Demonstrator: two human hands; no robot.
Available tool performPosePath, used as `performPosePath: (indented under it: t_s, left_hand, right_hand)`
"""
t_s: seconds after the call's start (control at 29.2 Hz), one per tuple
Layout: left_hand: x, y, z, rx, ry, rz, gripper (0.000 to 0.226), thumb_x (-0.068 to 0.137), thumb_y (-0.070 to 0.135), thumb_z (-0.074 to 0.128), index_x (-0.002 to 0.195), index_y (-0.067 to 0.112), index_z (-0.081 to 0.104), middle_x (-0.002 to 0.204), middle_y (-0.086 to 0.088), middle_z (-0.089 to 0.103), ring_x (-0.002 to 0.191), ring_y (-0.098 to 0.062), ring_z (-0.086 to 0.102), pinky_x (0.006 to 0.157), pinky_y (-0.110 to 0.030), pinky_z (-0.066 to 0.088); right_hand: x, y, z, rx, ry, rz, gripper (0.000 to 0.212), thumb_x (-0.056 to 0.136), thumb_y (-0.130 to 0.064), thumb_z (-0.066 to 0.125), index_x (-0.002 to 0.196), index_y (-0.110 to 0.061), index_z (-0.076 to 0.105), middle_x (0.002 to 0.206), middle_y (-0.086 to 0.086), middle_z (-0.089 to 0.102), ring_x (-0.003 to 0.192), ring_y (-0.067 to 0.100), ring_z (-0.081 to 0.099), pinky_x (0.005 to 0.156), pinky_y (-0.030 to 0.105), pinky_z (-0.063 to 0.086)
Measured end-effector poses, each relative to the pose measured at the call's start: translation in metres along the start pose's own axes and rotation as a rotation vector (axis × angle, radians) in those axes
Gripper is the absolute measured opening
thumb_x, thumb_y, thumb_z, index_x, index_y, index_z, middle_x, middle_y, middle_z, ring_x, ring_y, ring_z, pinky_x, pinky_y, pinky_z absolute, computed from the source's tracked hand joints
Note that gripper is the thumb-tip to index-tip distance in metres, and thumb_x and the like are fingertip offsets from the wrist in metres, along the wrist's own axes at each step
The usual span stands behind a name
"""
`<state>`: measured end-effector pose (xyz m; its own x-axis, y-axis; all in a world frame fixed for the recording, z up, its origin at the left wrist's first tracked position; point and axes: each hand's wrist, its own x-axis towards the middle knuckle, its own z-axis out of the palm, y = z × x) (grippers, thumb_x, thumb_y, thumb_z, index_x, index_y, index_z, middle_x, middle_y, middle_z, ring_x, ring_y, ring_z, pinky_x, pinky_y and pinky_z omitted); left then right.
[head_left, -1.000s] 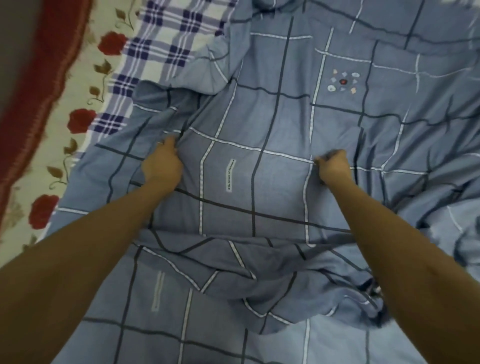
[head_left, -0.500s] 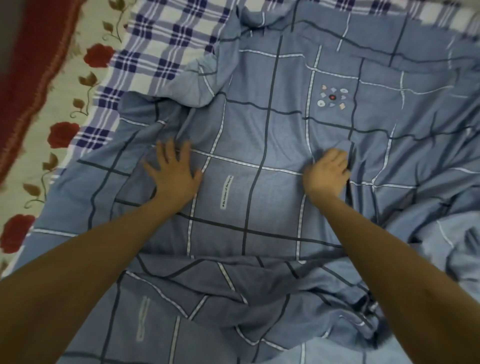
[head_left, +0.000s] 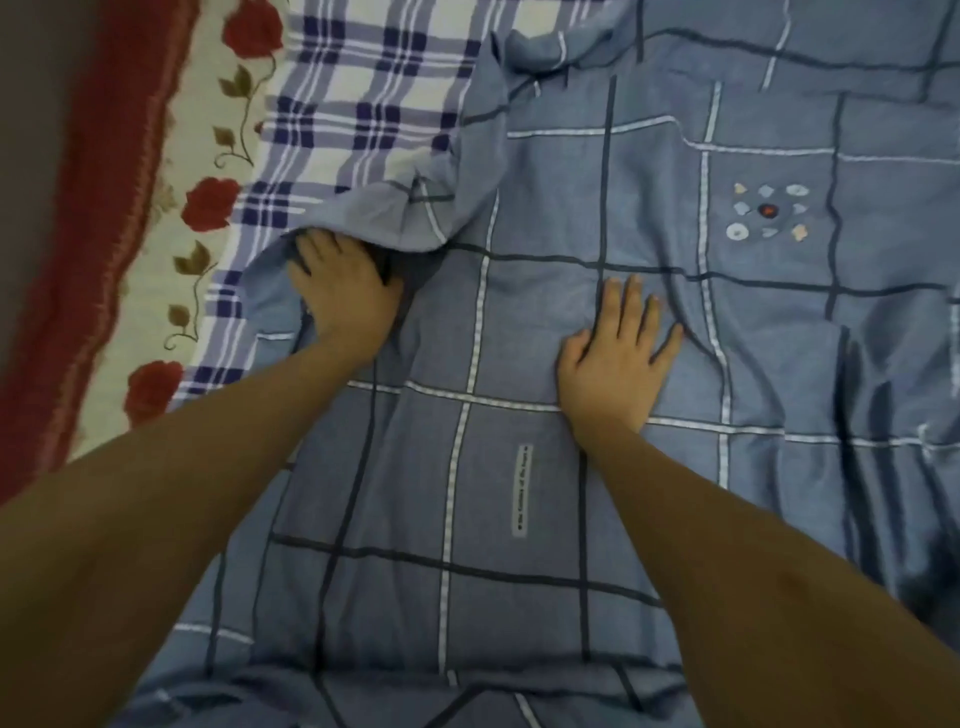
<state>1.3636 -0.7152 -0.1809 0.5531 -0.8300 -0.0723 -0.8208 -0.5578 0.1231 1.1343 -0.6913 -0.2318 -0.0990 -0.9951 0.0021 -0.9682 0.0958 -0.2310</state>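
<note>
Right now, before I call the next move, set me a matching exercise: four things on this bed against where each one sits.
Things:
1 left hand
2 right hand
3 printed label
4 stitched motif

Places:
A between the two forearms
B at the folded flap by the blue cover's left edge
C beyond the right hand, further right
D flat mid-cover, fingers spread

Pairs: 1-B; 2-D; 3-A; 4-C.

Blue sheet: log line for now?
left hand flat by folded corner | right hand flat, fingers spread | blue sheet creased
</note>
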Motion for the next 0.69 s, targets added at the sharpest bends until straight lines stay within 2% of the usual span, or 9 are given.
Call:
performPosePath:
  t_s: [0.14,0.21,0.27,0.34,0.38,0.45,0.51,0.58,0.69]
  left_hand:
    - [0.023,0.007,-0.020,-0.268,0.170,0.077,0.087,0.083,0.022,0.069,0.145,-0.005,0.014,0.151,-0.029,0.008,0.126,-0.044,0.039,0.094,-0.040,0.040]
    - [0.042,0.012,-0.023,-0.324,0.231,0.097,0.091,0.080,0.021,0.071,0.148,0.003,0.013,0.152,-0.026,0.007,0.118,-0.042,0.047,0.083,-0.033,0.046]
    - [0.058,0.019,-0.024,-0.320,0.175,0.108,0.102,0.077,0.023,0.076,0.150,0.015,0.005,0.155,-0.021,0.001,0.120,-0.039,0.047,0.080,-0.031,0.048]
    - [0.070,0.025,-0.023,-0.341,-0.024,0.102,0.113,0.070,0.022,0.083,0.149,0.023,0.003,0.156,-0.017,0.005,0.124,-0.036,0.044,0.085,-0.040,0.049]
    - [0.076,0.023,-0.021,-0.347,-0.149,0.074,0.107,0.070,0.021,0.082,0.149,0.023,0.010,0.154,-0.015,0.017,0.124,-0.035,0.044,0.089,-0.042,0.048]
    - [0.086,0.017,-0.018,-0.348,-0.291,0.051,0.065,0.080,0.019,0.073,0.136,0.015,0.039,0.131,-0.016,0.050,0.114,-0.034,0.053,0.085,-0.044,0.049]
    - [0.093,0.020,-0.025,-0.321,-0.205,0.052,0.015,0.090,0.013,0.054,0.104,0.007,0.054,0.092,-0.013,0.060,0.088,-0.033,0.060,0.066,-0.037,0.045]
    - [0.104,0.021,-0.032,-0.342,-0.090,0.033,0.013,0.091,0.005,0.042,0.089,0.007,0.054,0.078,-0.006,0.053,0.070,-0.024,0.051,0.061,-0.030,0.034]
    - [0.126,0.013,-0.039,-0.463,0.047,-0.113,0.019,0.087,-0.001,0.036,0.090,0.005,0.053,0.078,-0.006,0.050,0.071,-0.022,0.047,0.061,-0.031,0.034]
  right_hand:
    - [0.006,-0.005,-0.002,0.007,-0.017,0.008,0.060,0.090,-0.029,0.027,0.148,-0.014,0.028,0.154,0.008,0.028,0.140,0.031,0.028,0.115,0.048,0.002]
    - [0.007,-0.006,-0.006,0.004,-0.043,0.010,0.061,0.089,-0.030,0.026,0.148,-0.013,0.029,0.154,0.009,0.029,0.140,0.031,0.029,0.115,0.047,0.003]
    - [0.009,-0.005,-0.009,0.002,-0.065,0.017,0.061,0.089,-0.030,0.024,0.148,-0.013,0.028,0.154,0.010,0.028,0.141,0.031,0.027,0.115,0.047,0.003]
    - [0.010,-0.004,-0.011,-0.002,-0.071,0.021,0.061,0.090,-0.030,0.024,0.148,-0.013,0.028,0.154,0.010,0.028,0.140,0.031,0.027,0.115,0.047,0.003]
    - [0.012,-0.005,-0.012,-0.001,-0.079,0.021,0.061,0.090,-0.030,0.024,0.148,-0.012,0.028,0.154,0.010,0.028,0.140,0.032,0.027,0.115,0.046,0.003]
    - [0.013,-0.008,-0.013,-0.011,-0.105,0.027,0.062,0.089,-0.030,0.024,0.148,-0.012,0.027,0.154,0.010,0.028,0.140,0.032,0.025,0.115,0.045,0.002]
    - [0.012,-0.009,-0.013,-0.021,-0.117,0.039,0.062,0.089,-0.030,0.025,0.149,-0.013,0.026,0.154,0.010,0.027,0.141,0.031,0.024,0.115,0.045,0.001]
    - [0.014,-0.010,-0.014,-0.025,-0.130,0.047,0.062,0.089,-0.030,0.024,0.148,-0.013,0.027,0.154,0.010,0.027,0.141,0.031,0.025,0.115,0.045,0.001]
    - [0.013,-0.010,-0.016,-0.030,-0.127,0.039,0.061,0.089,-0.031,0.023,0.147,-0.014,0.029,0.153,0.009,0.030,0.139,0.032,0.027,0.114,0.045,0.002]
